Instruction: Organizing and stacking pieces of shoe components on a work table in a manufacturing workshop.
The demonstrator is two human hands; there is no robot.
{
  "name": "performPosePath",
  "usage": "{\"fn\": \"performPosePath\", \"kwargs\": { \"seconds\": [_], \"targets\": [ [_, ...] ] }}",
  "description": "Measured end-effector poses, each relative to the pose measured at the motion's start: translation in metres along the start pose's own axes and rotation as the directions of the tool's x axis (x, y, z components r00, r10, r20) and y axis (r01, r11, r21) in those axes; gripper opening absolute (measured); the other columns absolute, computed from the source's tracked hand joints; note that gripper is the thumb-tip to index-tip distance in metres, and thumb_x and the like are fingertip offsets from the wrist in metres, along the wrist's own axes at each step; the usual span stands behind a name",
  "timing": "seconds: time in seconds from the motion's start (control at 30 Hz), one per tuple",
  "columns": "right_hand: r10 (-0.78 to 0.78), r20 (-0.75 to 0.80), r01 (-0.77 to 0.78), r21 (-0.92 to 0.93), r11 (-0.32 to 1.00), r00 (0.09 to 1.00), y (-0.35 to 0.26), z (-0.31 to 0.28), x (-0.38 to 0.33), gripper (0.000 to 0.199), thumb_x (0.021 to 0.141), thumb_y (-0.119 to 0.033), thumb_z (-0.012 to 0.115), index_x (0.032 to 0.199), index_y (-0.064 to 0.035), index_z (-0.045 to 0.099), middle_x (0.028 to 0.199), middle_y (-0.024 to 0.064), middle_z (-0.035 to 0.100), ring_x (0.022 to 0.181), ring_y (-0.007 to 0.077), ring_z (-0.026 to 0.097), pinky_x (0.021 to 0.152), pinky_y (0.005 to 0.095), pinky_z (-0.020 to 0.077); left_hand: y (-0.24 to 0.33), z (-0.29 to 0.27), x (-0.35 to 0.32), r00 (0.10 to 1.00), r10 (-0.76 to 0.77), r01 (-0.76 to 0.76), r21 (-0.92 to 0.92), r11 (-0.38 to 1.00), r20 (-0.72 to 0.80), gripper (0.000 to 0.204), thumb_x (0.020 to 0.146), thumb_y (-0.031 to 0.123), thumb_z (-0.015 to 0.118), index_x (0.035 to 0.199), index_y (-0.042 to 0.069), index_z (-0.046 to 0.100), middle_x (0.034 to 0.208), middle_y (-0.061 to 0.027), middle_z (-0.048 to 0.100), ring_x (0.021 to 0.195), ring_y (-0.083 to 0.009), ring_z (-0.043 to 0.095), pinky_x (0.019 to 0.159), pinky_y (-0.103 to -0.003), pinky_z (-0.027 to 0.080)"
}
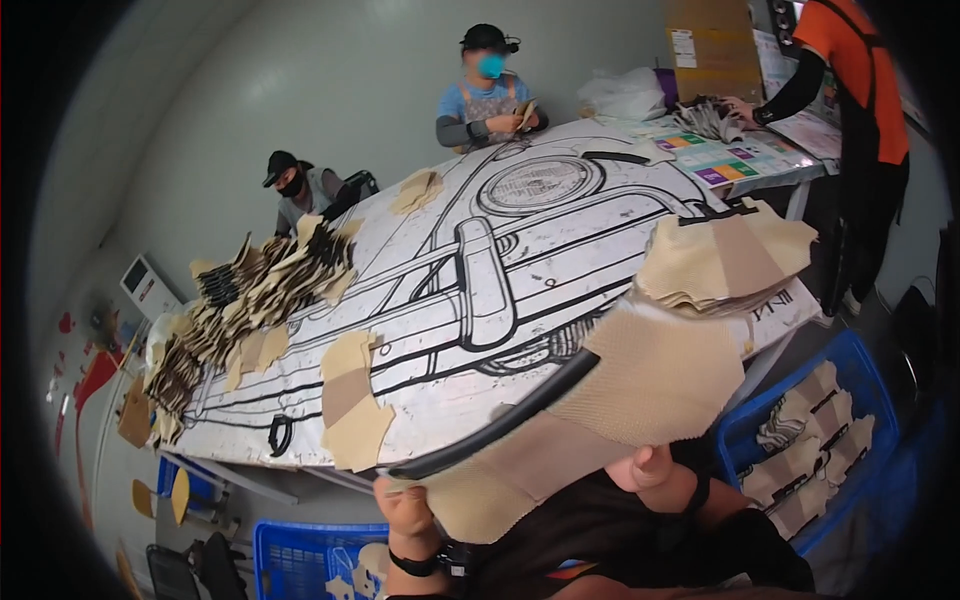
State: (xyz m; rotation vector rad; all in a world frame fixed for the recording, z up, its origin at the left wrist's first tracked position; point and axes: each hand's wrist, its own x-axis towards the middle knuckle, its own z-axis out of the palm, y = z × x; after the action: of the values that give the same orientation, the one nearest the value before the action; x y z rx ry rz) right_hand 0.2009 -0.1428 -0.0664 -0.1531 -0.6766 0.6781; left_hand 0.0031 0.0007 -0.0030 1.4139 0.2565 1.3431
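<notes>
Both my hands hold one beige mesh fabric piece [640,385] with a black trimmed edge, lifted close to the camera. My left hand [402,512] grips its lower left end; my right hand [652,468] pinches it from underneath near the middle. Just behind it a stack of similar beige pieces [725,262] lies on the table's right end. A single beige piece [352,400] rests on the table's near edge to the left.
The long table [480,260] carries a black line drawing. A long heap of beige and black pieces [255,295] fills its left end. Blue crates stand at right [860,375] and below [300,560]. Two seated people work at the far side; a person in orange stands at right.
</notes>
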Motion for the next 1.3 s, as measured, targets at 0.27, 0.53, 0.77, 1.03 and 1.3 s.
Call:
{"fn": "performPosePath", "kwargs": {
  "seconds": [0.27, 0.53, 0.77, 1.03, 1.3],
  "targets": [
    [0.018, -0.007, -0.019, -0.315, 0.949, 1.000, -0.039, 0.007, 0.007, 0.051, 0.084, -0.004, 0.050, 0.131, -0.0021, 0.028, 0.128, 0.0121, 0.039, 0.118, 0.0232, 0.038, 0.097, 0.0377, 0.0299, 0.012, 0.018, 0.012, 0.922, 0.023, -0.196, 0.414, 0.889, 0.386, 0.092, 0.062, 0.026, 0.078, 0.132, -0.004, 0.026, 0.121, -0.0212, 0.046, 0.110, -0.0291, 0.048, 0.094, -0.036, 0.034],
    [0.452, 0.256, -0.029, -0.845, 0.534, 0.854, -0.052, 0.036, 0.001, 0.051, 0.075, -0.010, 0.066, 0.120, 0.0033, 0.044, 0.118, 0.0171, 0.049, 0.108, 0.0280, 0.048, 0.092, 0.0365, 0.0368, 0.043, 0.069, 0.026, 0.658, -0.338, 0.146, 0.327, 0.934, 0.673, 0.066, 0.062, 0.013, 0.079, 0.117, -0.005, 0.048, 0.106, -0.0136, 0.059, 0.095, -0.0155, 0.055, 0.086, -0.027, 0.040],
    [0.404, -0.043, -0.296, -0.752, 0.589, 0.914, -0.064, 0.067, 0.030, 0.048, 0.067, -0.001, 0.068, 0.111, 0.0062, 0.052, 0.103, 0.0156, 0.061, 0.095, 0.0184, 0.058, 0.083, 0.0297, 0.0452, 0.018, 0.073, 0.006, 0.777, -0.255, 0.048, 0.350, 0.936, 0.575, 0.034, 0.074, 0.018, 0.069, 0.104, 0.004, 0.061, 0.086, -0.0109, 0.065, 0.077, -0.0205, 0.064, 0.069, -0.027, 0.048],
    [0.227, -0.255, -0.338, -0.790, 0.511, 0.940, -0.050, 0.034, 0.014, 0.027, 0.076, -0.009, 0.062, 0.096, 0.0075, 0.056, 0.080, 0.0122, 0.063, 0.077, 0.0223, 0.062, 0.071, 0.0300, 0.0495, 0.014, 0.073, 0.003, 0.763, -0.024, -0.200, 0.271, 0.942, 0.646, 0.030, 0.080, 0.022, 0.059, 0.102, 0.002, 0.060, 0.077, -0.0089, 0.063, 0.063, -0.0238, 0.058, 0.060, -0.030, 0.045],
    [0.201, -0.152, -0.248, -0.715, 0.654, 0.968, -0.057, 0.033, 0.009, 0.027, 0.077, -0.009, 0.058, 0.098, 0.0070, 0.058, 0.089, 0.0099, 0.064, 0.081, 0.0160, 0.060, 0.073, 0.0264, 0.0463, -0.001, 0.062, -0.003, 0.767, -0.064, -0.149, 0.273, 0.950, 0.638, 0.033, 0.090, 0.024, 0.037, 0.092, -0.002, 0.058, 0.071, -0.0166, 0.054, 0.060, -0.0325, 0.051, 0.057, -0.037, 0.042]
  ]
}}
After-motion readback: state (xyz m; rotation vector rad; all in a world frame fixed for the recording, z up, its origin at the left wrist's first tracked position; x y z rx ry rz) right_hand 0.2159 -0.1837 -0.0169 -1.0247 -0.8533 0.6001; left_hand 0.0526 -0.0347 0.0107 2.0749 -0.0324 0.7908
